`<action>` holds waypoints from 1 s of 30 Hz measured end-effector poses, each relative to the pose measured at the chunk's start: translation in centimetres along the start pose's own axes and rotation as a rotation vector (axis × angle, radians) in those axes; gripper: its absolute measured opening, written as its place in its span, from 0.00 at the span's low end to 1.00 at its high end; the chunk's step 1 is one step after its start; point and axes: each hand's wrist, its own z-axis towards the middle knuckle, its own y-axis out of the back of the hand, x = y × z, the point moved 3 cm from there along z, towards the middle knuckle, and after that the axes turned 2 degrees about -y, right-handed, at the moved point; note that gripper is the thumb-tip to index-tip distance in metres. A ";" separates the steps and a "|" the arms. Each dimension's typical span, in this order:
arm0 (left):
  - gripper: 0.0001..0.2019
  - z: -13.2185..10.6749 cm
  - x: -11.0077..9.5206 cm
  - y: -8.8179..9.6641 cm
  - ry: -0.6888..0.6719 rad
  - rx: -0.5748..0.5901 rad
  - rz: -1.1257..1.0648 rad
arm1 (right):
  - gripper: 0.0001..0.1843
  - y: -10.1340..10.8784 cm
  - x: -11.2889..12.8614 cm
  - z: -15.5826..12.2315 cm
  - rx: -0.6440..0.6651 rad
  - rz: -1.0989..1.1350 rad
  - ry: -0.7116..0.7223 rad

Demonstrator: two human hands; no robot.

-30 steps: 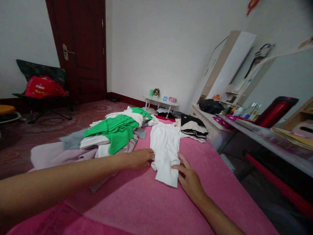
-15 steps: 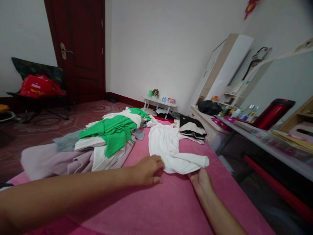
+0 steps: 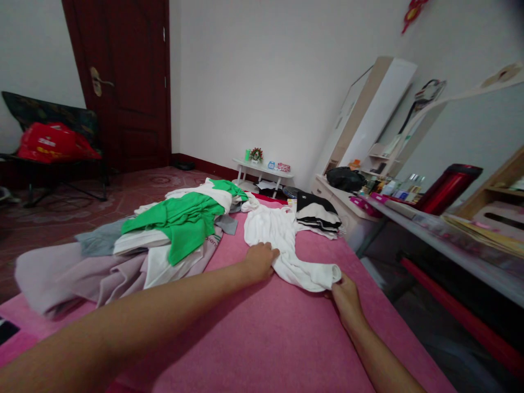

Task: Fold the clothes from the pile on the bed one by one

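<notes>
A white garment (image 3: 292, 256) lies crumpled on the pink bed cover (image 3: 262, 338), one narrow part stretched out toward the right. My left hand (image 3: 262, 262) is closed at its near left edge, fingers curled over the cloth. At the rolled end of the narrow part, my right hand (image 3: 346, 297) pinches the fabric; some of its fingers are hidden beneath or behind it. Left of the garment is a loose heap with a green garment (image 3: 184, 218) on top of white, grey and pale mauve clothes (image 3: 82, 273). A folded black-and-white stack (image 3: 319, 213) sits beyond, to the right.
A dressing table (image 3: 442, 234) with bottles and a dark red cylinder (image 3: 450, 188) runs along the right side. A low white table (image 3: 262, 168) stands past the bed. At the left, a folding chair (image 3: 53, 114) holds a red bag (image 3: 55, 143).
My left hand has moved up and its fingers have curled onto the cloth. My right hand has turned from palm-up under the garment to gripping its end, which is now rolled. The view shifted slightly.
</notes>
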 end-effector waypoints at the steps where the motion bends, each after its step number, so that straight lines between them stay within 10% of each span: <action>1: 0.15 0.0 0.2 0.1 -0.015 0.007 -0.003 | 0.15 0.2 -0.2 0.2 0.021 -0.067 0.071; 8: 0.07 -2.8 0.6 2.7 -0.219 0.046 -0.024 | 0.35 -1.6 2.2 -2.3 0.202 -0.655 0.647; 15: 0.06 -8.7 0.7 7.5 -0.434 0.046 -0.058 | 0.16 -2.6 5.5 -6.1 0.571 -0.845 1.107; 22: 0.02 -11.8 2.2 11.0 -0.333 0.169 -0.175 | 0.12 0.4 7.9 -7.0 0.515 -0.637 0.900; 30: 0.04 -15.2 -0.2 14.2 -0.368 0.504 -0.552 | 0.13 4.2 11.4 -10.1 0.720 -0.574 0.244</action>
